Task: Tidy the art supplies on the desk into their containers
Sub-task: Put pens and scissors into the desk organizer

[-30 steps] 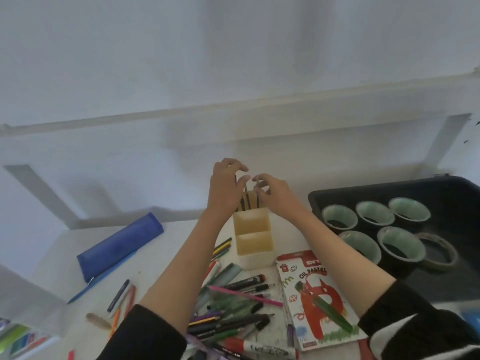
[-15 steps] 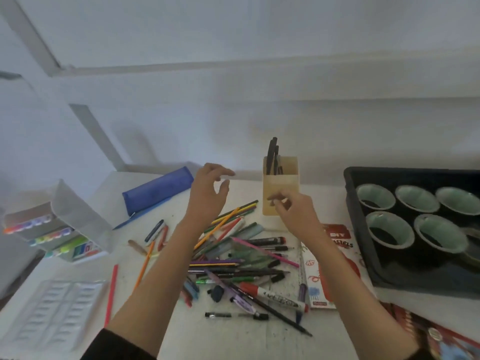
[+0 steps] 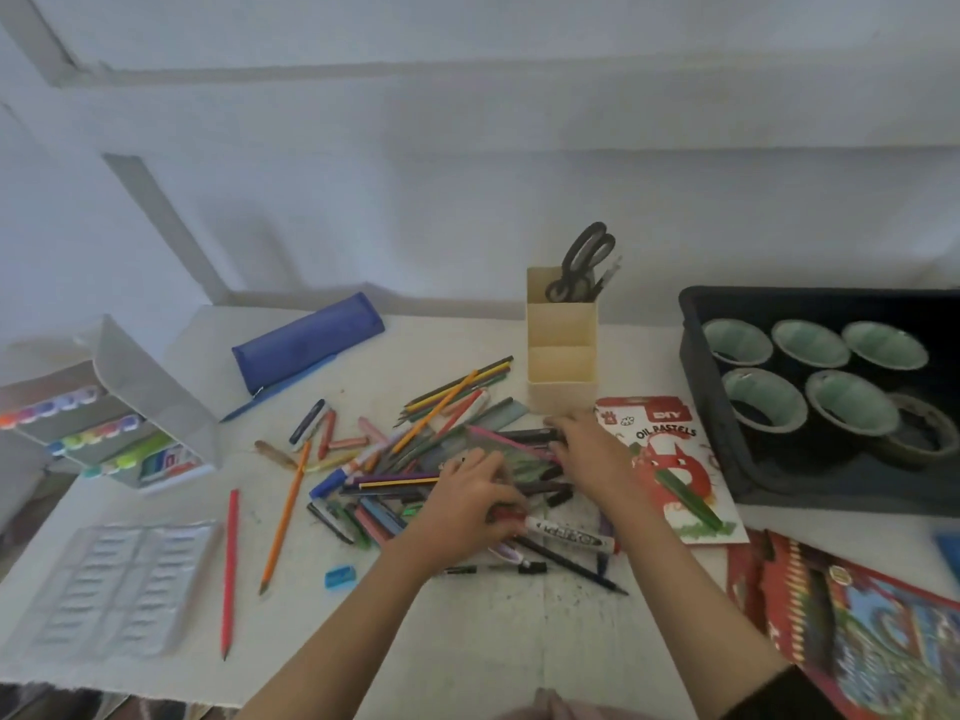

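A heap of pens, pencils and markers (image 3: 415,459) lies in the middle of the white desk (image 3: 467,631). My left hand (image 3: 462,506) curls over the near side of the heap and grips the red-capped end of a white marker (image 3: 569,533). My right hand (image 3: 587,454) lies on the heap's right side, fingers stretched over dark pens; whether it holds one is unclear. Behind the heap stands a beige pen holder (image 3: 561,356) with black scissors (image 3: 584,262) in its back section. A blue pencil case (image 3: 306,340) lies at the back left.
A clear marker box (image 3: 104,423) stands open at the left, with a plastic insert tray (image 3: 109,589) in front of it. A red pencil (image 3: 229,563), an orange pencil (image 3: 283,522) and a blue sharpener (image 3: 340,576) lie loose. At the right are an oil pastels box (image 3: 670,459), a black tray (image 3: 779,485) of tape rolls and a pencil box (image 3: 857,631).
Both hands came down from the beige holder onto the heap. My left hand took hold of the white marker. The view tilted downward and shows more of the desk.
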`<action>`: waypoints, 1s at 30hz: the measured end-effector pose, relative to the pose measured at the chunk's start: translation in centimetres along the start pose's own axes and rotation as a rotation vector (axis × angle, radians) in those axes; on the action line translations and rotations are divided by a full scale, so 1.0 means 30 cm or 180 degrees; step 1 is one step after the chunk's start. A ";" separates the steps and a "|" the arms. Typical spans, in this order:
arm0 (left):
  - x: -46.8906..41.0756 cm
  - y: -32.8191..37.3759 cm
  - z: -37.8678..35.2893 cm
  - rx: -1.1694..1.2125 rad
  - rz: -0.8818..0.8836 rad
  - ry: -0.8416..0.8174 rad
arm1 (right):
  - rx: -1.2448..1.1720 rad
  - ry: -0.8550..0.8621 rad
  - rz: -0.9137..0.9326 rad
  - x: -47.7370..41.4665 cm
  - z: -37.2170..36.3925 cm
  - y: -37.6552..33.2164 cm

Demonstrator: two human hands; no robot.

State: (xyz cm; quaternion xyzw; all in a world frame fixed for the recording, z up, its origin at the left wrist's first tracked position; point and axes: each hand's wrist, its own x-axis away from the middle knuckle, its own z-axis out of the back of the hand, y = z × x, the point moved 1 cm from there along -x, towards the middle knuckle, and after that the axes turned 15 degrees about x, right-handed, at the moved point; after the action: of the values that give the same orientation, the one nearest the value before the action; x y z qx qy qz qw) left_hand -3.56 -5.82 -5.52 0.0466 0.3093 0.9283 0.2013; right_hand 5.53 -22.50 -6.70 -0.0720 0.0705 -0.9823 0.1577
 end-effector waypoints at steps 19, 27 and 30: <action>-0.049 0.013 0.052 0.1984 0.0326 0.1101 | -0.0836 0.0538 -0.0523 0.105 0.137 0.148; -0.198 0.029 0.196 0.2214 0.0208 0.2444 | -0.1426 0.0824 -0.0050 -0.039 0.257 0.091; -0.288 0.035 0.230 0.1926 0.0185 0.2706 | -0.1733 0.1022 0.0022 -0.119 0.310 0.060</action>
State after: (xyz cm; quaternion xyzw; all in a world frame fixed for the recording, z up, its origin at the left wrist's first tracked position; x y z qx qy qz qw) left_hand 5.44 -6.22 0.99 -0.2697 0.6167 0.7395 0.0097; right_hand 10.95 -24.12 1.69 0.0447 0.3552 -0.9256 0.1229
